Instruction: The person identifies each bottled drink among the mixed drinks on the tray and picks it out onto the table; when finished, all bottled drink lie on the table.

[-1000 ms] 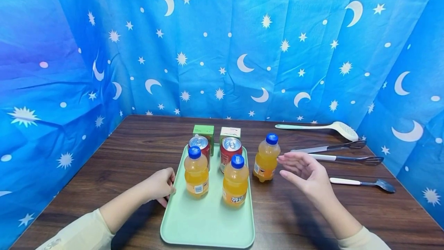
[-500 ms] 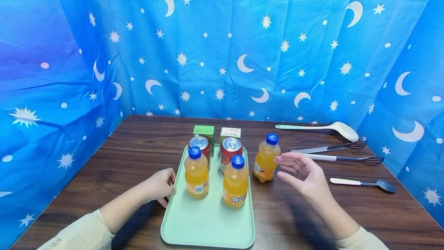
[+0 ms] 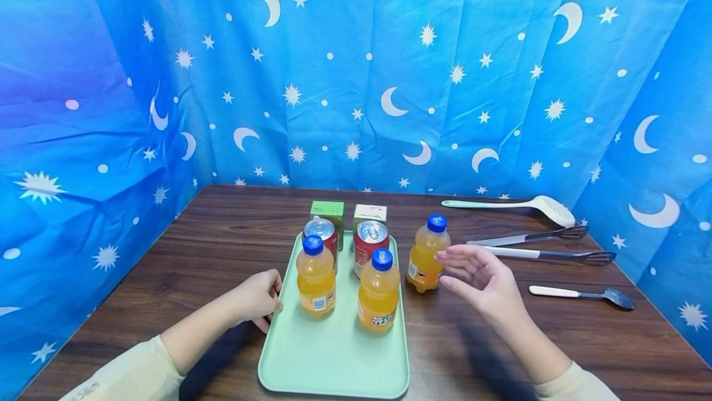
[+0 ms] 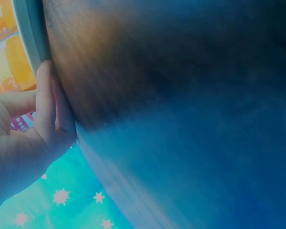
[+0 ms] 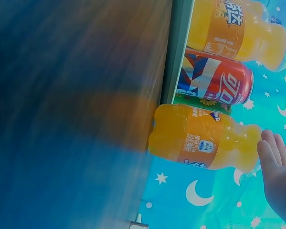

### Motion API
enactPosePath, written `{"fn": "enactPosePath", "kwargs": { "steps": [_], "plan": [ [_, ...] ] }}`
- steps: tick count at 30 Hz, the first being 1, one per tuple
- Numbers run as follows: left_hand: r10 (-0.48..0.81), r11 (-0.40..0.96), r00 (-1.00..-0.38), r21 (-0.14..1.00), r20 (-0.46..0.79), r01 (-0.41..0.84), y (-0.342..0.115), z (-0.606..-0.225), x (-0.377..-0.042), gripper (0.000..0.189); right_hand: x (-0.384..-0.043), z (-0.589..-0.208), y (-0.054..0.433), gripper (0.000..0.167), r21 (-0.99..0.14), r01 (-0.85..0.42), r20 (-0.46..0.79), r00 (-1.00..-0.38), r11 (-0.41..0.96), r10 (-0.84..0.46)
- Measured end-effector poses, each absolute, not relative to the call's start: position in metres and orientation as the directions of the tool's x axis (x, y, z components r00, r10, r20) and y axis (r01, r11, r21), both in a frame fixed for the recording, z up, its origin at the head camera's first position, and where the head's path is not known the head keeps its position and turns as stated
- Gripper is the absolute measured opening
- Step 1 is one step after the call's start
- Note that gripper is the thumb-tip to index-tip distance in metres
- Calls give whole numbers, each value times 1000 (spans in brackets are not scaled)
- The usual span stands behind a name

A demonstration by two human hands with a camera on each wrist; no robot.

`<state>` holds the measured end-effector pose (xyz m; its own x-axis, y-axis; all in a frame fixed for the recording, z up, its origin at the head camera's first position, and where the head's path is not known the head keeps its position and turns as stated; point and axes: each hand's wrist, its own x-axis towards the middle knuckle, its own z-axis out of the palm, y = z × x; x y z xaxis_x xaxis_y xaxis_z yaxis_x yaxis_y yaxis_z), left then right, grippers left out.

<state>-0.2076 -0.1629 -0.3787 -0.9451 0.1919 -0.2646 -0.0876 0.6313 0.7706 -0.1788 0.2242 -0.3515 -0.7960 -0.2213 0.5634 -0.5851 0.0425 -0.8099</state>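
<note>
At the left edge of a light green tray [image 3: 334, 364], my left hand [image 3: 258, 296] holds the rim with bent fingers; the left wrist view shows fingertips [image 4: 45, 71] against the tray's side. My right hand [image 3: 486, 283] is open, fingers and thumb apart, right beside an orange soda bottle [image 3: 427, 259] with a blue cap. That bottle stands upright on the table, just right of the tray. Two similar soda bottles, one on the left [image 3: 316, 277] and one on the right [image 3: 379, 293], stand on the tray. Behind them are two red soda cans, left [image 3: 328, 231] and right [image 3: 371, 246].
A green carton [image 3: 328, 208] and a white-topped carton [image 3: 369, 212] stand behind the cans. On the table's right lie a slotted turner [image 3: 547, 208], two dark-headed utensils with pale handles [image 3: 523, 253] and a spoon [image 3: 578, 293]. A blue star-patterned cloth [image 3: 356, 80] surrounds the table.
My right hand has moved slightly left, closer to the bottle beside the tray. My left hand, the tray and the drinks have stayed in place.
</note>
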Motion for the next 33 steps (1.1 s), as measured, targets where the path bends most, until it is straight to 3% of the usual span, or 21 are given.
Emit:
{"fn": "enactPosePath", "kwargs": {
  "steps": [33],
  "plan": [
    [202, 623, -944, 778, -261, -82, -163, -379, -208, 22, -176, -350, 211, 48, -804, -585, 548, -799, 109, -246]
  ]
}}
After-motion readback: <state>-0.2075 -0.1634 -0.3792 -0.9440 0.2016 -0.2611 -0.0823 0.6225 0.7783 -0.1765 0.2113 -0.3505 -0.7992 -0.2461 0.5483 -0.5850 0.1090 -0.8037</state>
